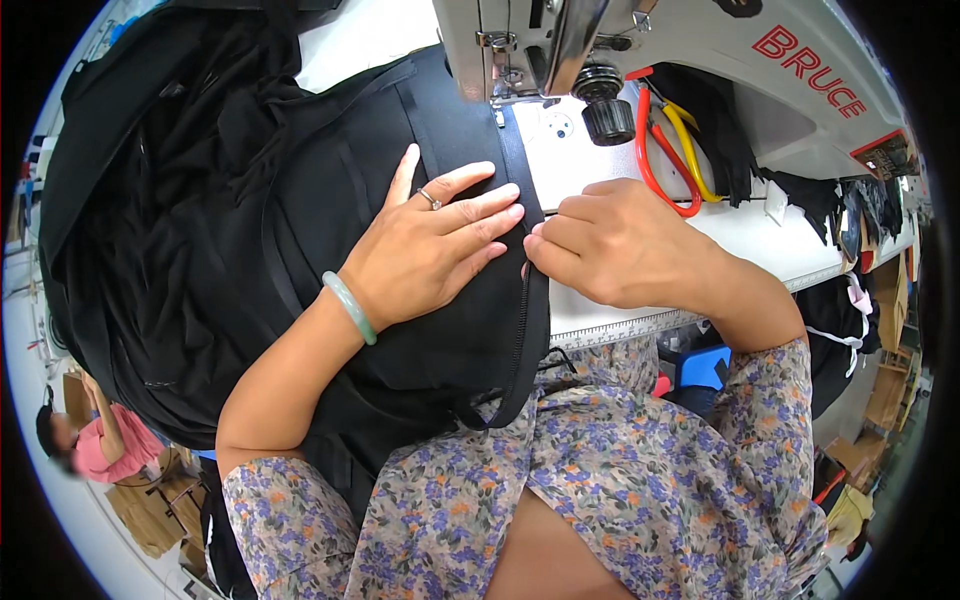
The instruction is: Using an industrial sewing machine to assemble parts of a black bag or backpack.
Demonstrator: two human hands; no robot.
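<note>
A large black fabric piece lies across the left part of the worktop, bunched in loose folds at far left and smoother beneath the hands. Its near part hangs over the worktop's edge toward the person's lap. A black zipper runs along its right border, below the fingertips. The left hand rests palm down on the fabric, fingers spread and pointing toward that border. The right hand is just beside it, fingers curled, thumb and forefinger pinching the fabric's right edge.

Beyond the hands, the same border reaches the presser foot of a white sewing machine. The worktop is white, with a measuring strip along its near edge. Under the machine's arm lie red and yellow looped handles, near black fabric scraps.

Further off, at the left rim, a person in a pink top is near cardboard boxes; more brown boxes stand at right.
</note>
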